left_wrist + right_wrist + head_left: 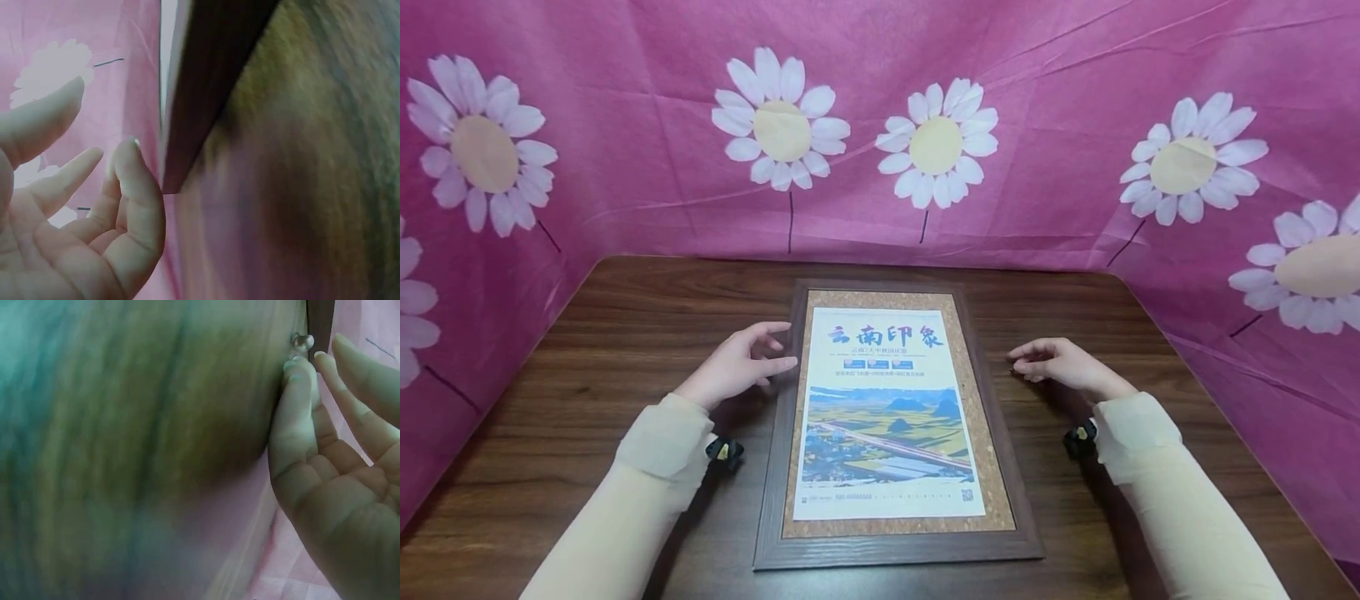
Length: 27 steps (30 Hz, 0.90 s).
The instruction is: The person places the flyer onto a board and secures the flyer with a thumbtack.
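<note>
A brown-framed cork board (pixel 898 542) lies flat on the table, with a printed poster (pixel 887 433) on its cork. The poster carries large purple lettering over a landscape picture. At the board's left edge is my left hand (pixel 737 367), fingers loosely bent and holding nothing, fingertips right by the frame. My right hand (pixel 1067 367) rests low over the table to the right of the board, apart from it. In the right wrist view a small shiny push pin (pixel 303 342) stands right at this hand's fingertips, with the thumb and fingers not closed round it.
A dark wood table (pixel 700 292) spreads round the board on all sides. Pink cloth (pixel 865 50) printed with white daisies hangs behind the table and along both its sides. Black wrist devices (pixel 725 451) are strapped under both pale sleeves.
</note>
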Each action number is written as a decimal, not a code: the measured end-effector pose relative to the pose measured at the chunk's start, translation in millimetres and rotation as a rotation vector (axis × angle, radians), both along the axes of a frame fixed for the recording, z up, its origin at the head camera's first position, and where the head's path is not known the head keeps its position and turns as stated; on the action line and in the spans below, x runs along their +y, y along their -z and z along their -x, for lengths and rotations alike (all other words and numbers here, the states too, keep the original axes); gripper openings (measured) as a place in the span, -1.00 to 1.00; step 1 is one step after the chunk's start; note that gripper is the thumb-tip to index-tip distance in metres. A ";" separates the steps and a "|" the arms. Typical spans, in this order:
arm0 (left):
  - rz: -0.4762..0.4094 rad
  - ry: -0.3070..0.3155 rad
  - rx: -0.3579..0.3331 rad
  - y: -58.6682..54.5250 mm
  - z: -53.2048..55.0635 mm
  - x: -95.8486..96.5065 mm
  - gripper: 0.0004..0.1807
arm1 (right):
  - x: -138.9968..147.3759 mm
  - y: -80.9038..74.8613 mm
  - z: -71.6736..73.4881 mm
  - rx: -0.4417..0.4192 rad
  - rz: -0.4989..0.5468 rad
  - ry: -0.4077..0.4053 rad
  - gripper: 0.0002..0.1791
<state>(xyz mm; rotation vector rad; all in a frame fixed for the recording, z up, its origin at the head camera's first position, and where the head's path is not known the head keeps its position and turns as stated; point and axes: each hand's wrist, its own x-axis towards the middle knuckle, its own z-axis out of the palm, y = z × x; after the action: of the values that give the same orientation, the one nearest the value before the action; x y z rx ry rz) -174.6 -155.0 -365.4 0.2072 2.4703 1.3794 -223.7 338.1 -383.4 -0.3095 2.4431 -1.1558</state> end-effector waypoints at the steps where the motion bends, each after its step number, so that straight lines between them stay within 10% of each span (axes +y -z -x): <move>1: -0.009 0.001 -0.008 1.2 1.2 -0.4 -0.25 | 0.4 0.1 0.9 -0.012 0.012 -0.004 -0.57; 16: -0.150 0.053 -0.179 25.8 16.9 -17.7 -0.15 | 0.2 3.4 3.7 -0.110 0.105 0.017 -0.51; 27: -0.113 0.078 -0.170 26.9 18.3 -18.4 -0.15 | -5.0 1.8 4.9 -0.055 -0.025 0.044 -0.60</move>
<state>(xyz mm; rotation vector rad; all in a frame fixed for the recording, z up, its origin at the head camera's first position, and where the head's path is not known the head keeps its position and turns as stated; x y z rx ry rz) -192.9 -173.3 -392.3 0.2005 2.2259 1.4422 -228.5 333.1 -385.3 -0.2142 2.4263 -1.1357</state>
